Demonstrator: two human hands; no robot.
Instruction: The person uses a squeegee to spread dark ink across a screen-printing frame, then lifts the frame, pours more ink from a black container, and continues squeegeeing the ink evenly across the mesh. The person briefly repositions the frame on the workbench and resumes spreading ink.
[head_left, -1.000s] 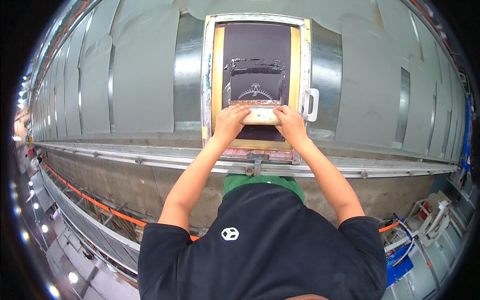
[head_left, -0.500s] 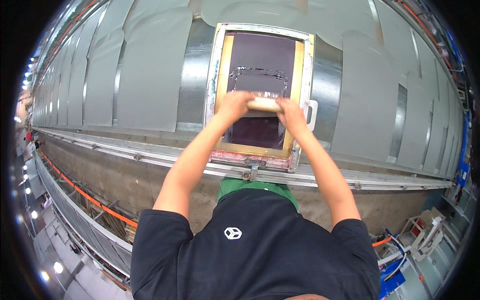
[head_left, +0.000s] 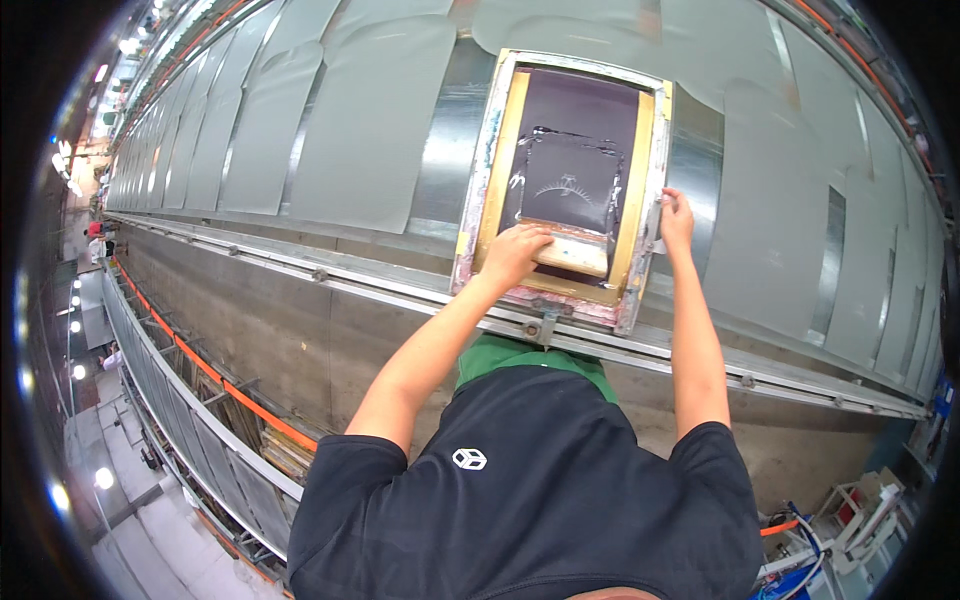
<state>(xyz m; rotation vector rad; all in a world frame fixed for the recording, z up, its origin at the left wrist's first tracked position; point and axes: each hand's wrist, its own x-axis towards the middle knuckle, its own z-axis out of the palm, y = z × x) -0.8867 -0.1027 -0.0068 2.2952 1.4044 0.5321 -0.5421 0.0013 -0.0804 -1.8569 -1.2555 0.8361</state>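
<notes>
Your left hand (head_left: 516,254) is clasping the squeegee (head_left: 576,254) by its left end, apparently steadying it; it is lying rightward of that grip, inside the frame (head_left: 487,160). Your right hand (head_left: 677,222) is curling alongside; hold: cannot tell. Dark mesh (head_left: 580,105) is stretching beyond.

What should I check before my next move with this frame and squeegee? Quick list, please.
1. Left hand on the squeegee: ok, at its left end.
2. Squeegee inside the frame: ok, toward the near end.
3. Right hand clear of the squeegee: ok, it is at the frame's right side.
4. Right hand gripping the handle: cannot tell, the hand hides much of it.
5. Pale design clear of the squeegee: ok.
6. Frame lying fully flat: cannot tell from above.
</notes>
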